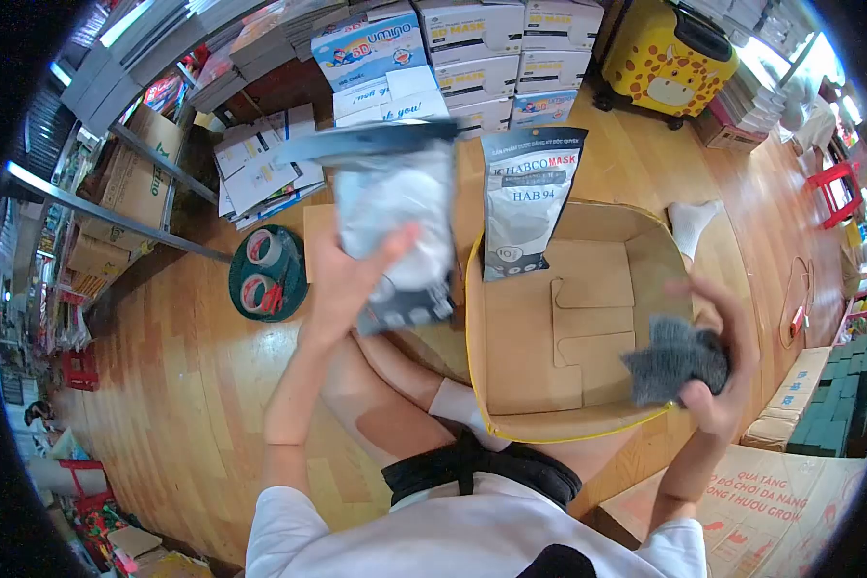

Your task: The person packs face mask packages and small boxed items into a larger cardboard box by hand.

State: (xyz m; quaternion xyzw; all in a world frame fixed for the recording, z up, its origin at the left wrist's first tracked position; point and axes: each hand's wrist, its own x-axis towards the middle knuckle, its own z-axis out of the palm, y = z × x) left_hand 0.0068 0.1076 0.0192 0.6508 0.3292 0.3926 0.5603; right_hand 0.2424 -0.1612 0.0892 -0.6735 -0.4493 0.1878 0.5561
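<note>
A white and grey pouch (409, 202) is held up by the left hand (339, 284), to the left of an open box (520, 371); the thumb is pressed flat across its front, and the fingers, presumably clamped behind, are hidden. Its printing is blurred. It is gripped low and near one edge, probably so that most of the front is left uncovered and the soft pack is kept from folding. A grey cloth (672, 356) is bunched in the right hand (737, 361), which is closed around it, thumb below and fingers above, over the near right corner of the box; by being bunched, it is likely made easy to wipe with. A second pouch (532, 193), marked HABCOMASK, is seen upright at the far left corner of the box, perhaps propped by the walls there; whether its base rests on the bottom cannot be told. The box is set on the floor (202, 405) between the legs, seemingly so that it can be reached by both hands. Farther left, tape rolls (263, 248) are gathered in a basket (292, 258), apparently to stop them rolling. Beyond, mask boxes (472, 82) are stacked, likely to save room, beside flattened cartons (270, 166), and a yellow suitcase (665, 67) is stood to their right.
</note>
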